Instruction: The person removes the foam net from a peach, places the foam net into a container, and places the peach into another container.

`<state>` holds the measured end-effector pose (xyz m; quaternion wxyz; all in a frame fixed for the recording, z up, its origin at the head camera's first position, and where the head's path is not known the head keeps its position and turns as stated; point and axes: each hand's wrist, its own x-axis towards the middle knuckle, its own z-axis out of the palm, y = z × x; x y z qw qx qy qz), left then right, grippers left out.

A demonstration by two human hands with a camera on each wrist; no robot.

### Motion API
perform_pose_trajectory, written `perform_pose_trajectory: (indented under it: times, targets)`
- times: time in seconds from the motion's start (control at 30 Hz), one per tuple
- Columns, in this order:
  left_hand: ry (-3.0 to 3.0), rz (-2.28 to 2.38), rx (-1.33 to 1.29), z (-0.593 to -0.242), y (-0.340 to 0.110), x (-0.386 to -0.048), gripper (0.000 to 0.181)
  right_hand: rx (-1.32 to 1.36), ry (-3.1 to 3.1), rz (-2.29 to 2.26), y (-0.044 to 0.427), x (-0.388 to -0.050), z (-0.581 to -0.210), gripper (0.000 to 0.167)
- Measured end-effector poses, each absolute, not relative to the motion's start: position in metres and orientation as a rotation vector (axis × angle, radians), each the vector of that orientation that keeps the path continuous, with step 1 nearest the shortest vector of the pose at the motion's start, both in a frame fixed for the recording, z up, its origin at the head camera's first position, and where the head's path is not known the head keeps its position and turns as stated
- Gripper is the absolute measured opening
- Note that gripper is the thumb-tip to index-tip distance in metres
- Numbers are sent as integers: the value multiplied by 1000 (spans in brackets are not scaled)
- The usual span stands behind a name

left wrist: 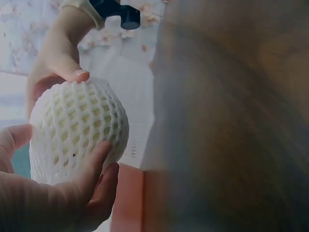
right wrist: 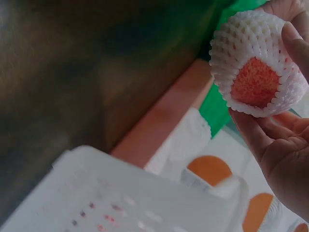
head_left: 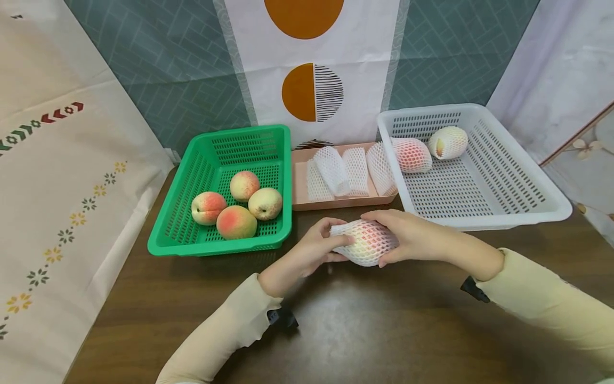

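Both hands hold one peach in a white foam net sleeve above the table, in front of the pink tray. My left hand grips its left end, thumb on the near side. On the right end, my right hand has its thumb and fingers curled round the net. Seen from the left wrist, the foam net covers the pale side of the fruit. In the right wrist view, red peach skin shows through the round opening at the sleeve's end.
A green basket at left holds several bare peaches. Behind the hands, a pink tray carries several foam net sleeves. The white basket at right contains two netted peaches and overlaps the tray's right end.
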<state>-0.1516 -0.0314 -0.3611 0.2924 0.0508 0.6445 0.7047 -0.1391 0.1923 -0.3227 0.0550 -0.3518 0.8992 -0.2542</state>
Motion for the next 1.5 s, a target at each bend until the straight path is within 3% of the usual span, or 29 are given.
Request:
perform_pose_trajectory:
  times: [0.43, 1.03, 1.3, 1.5]
  targets:
    - [1722, 1741, 106, -385, -44, -144, 52, -1125, 2653, -773, 188, -137, -361, 76]
    - [1820, 1747, 103, -380, -45, -145, 46, -1080, 2692, -785, 193, -141, -361, 75]
    - [1964, 1777, 71, -383, -61, -144, 33, -1088, 2684, -795, 198, -140, -365, 75]
    - [2047, 1777, 204, -387, -65, -146, 25, -1068, 2696, -804, 204, -140, -367, 74]
